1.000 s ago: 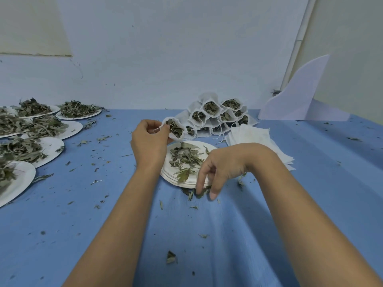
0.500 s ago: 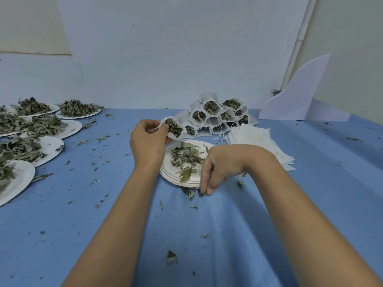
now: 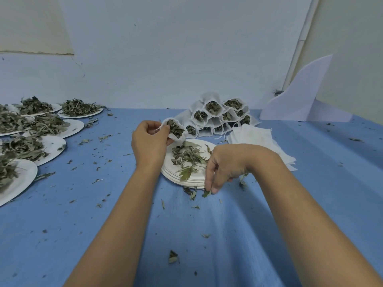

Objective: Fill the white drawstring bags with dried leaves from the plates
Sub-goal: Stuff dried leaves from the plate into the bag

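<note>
By plates (image 3: 187, 180), left hand (image 3: 148, 141) gripping bag (image 3: 176, 129), right hand (image 3: 226, 164) pinching leaf (image 3: 206, 193)

A table covered in blue cloth (image 3: 310, 204) carries everything. Near its middle sits a stack of white plates (image 3: 176, 180) with a few dried leaves (image 3: 187, 156) on top. Along the left edge lie more plates (image 3: 55, 145) – each heaped with leaves. At the back rests a pile of filled drawstring bags (image 3: 213, 111), and just beside it, to the right, a flat stack of empty bags (image 3: 256, 135). A white curved board (image 3: 300, 98) stands at the far right. Leaf scraps (image 3: 173, 256) dot the cloth – thickest around the plates.
</note>
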A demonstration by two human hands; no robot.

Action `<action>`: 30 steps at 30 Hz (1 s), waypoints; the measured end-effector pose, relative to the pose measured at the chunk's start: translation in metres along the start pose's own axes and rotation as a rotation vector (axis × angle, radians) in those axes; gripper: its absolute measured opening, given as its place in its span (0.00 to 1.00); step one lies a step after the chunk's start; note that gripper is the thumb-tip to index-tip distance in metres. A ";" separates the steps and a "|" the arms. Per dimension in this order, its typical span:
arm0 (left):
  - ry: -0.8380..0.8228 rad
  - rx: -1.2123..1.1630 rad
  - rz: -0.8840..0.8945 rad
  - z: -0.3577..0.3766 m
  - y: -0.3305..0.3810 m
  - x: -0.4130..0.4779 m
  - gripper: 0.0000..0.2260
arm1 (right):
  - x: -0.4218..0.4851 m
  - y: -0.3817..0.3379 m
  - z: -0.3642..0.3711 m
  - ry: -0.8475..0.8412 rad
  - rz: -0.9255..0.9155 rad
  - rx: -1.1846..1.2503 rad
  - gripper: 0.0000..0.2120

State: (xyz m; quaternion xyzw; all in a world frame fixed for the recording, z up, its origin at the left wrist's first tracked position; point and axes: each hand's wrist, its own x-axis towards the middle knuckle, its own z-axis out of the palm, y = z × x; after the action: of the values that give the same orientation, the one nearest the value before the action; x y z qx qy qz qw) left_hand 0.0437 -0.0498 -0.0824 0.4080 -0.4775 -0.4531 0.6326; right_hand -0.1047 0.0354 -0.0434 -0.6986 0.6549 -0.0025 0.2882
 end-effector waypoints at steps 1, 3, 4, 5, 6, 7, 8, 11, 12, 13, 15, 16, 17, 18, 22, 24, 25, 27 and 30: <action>0.002 -0.001 0.001 0.000 0.000 0.000 0.07 | -0.001 0.000 0.000 -0.006 -0.010 0.011 0.06; 0.006 -0.002 0.002 0.000 0.001 0.000 0.07 | -0.004 0.000 -0.003 -0.013 -0.075 0.068 0.05; 0.008 -0.004 0.003 -0.001 0.001 0.001 0.07 | -0.006 -0.001 -0.005 -0.003 -0.127 0.122 0.05; 0.010 -0.005 0.005 0.000 0.000 0.001 0.07 | -0.007 -0.001 -0.007 0.031 -0.184 0.186 0.04; 0.011 -0.004 0.007 0.000 0.000 0.001 0.07 | -0.006 -0.001 -0.008 0.098 -0.232 0.253 0.04; 0.014 -0.001 0.009 0.000 0.000 0.001 0.07 | -0.004 -0.001 -0.009 0.198 -0.265 0.311 0.04; 0.018 0.002 0.010 0.000 0.000 0.001 0.07 | 0.000 -0.001 -0.008 0.316 -0.280 0.347 0.04; 0.025 0.002 0.013 0.000 -0.002 0.001 0.07 | 0.011 0.001 0.000 0.506 -0.254 0.327 0.11; 0.026 0.005 0.014 0.000 -0.002 0.002 0.07 | 0.012 0.001 0.002 0.470 -0.258 0.318 0.14; 0.028 0.005 0.013 -0.001 -0.002 0.002 0.07 | 0.012 0.001 0.003 0.402 -0.272 0.313 0.15; 0.028 -0.002 0.011 -0.001 -0.003 0.002 0.08 | 0.009 -0.001 0.002 0.232 -0.294 0.244 0.13; 0.028 -0.004 0.012 -0.001 -0.003 0.002 0.08 | 0.008 -0.003 0.002 0.146 -0.300 0.176 0.12; 0.028 -0.004 0.012 -0.001 -0.003 0.002 0.08 | 0.007 -0.007 0.003 0.075 -0.305 0.110 0.13; 0.025 -0.003 0.012 -0.001 -0.003 0.002 0.07 | 0.008 -0.010 0.005 0.024 -0.304 0.058 0.14; 0.013 -0.003 0.010 -0.001 -0.003 0.001 0.07 | 0.015 -0.018 0.015 -0.008 -0.255 -0.098 0.20; 0.016 -0.009 0.009 -0.002 -0.003 0.001 0.07 | 0.016 -0.022 0.018 0.031 -0.230 -0.163 0.20; 0.018 -0.010 0.011 -0.003 -0.003 0.001 0.07 | 0.016 -0.024 0.019 0.048 -0.223 -0.182 0.18; 0.018 -0.011 0.012 -0.003 -0.002 0.001 0.08 | 0.015 -0.026 0.020 0.073 -0.215 -0.183 0.15; 0.017 -0.019 0.007 -0.003 -0.002 0.001 0.07 | 0.017 -0.028 0.023 0.095 -0.217 -0.153 0.11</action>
State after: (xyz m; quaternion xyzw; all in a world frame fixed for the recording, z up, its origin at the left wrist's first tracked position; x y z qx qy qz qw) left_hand 0.0467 -0.0514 -0.0847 0.4043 -0.4693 -0.4521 0.6418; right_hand -0.0684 0.0280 -0.0577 -0.7845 0.5865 -0.0166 0.2007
